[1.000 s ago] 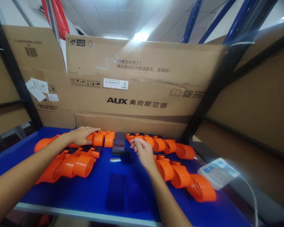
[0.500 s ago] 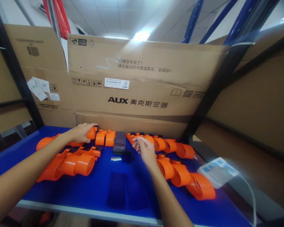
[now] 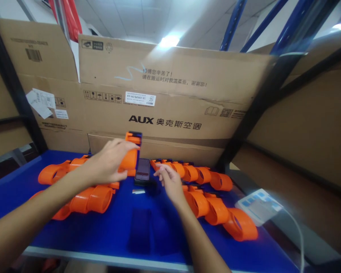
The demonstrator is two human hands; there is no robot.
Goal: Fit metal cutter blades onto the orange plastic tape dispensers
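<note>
Head view: your left hand (image 3: 109, 161) has just come up from the back row left of the phone, where half a second ago it was down among the bands, and it now carries one orange band (image 3: 130, 159) clear of the blue table (image 3: 99, 239). You have it clamped between thumb and fingers, dark strip turned toward the phone (image 3: 143, 169); it is just left of the phone and higher in view, in front of the cardboard (image 3: 165, 102). That suggests the lift is done and you have a single loose piece to control, probably still in motion, given the blur. Your right hand (image 3: 172, 180) has hardly shifted: it is just right of the phone, fingers half curled, and I cannot tell whether they pinch anything or touch the right back row (image 3: 204, 176) behind them. The other bands look undisturbed: the left back row (image 3: 45, 174) and left front row (image 3: 81, 201) lie left of the phone, the right front row (image 3: 216, 212) right of it and nearer you.
</note>
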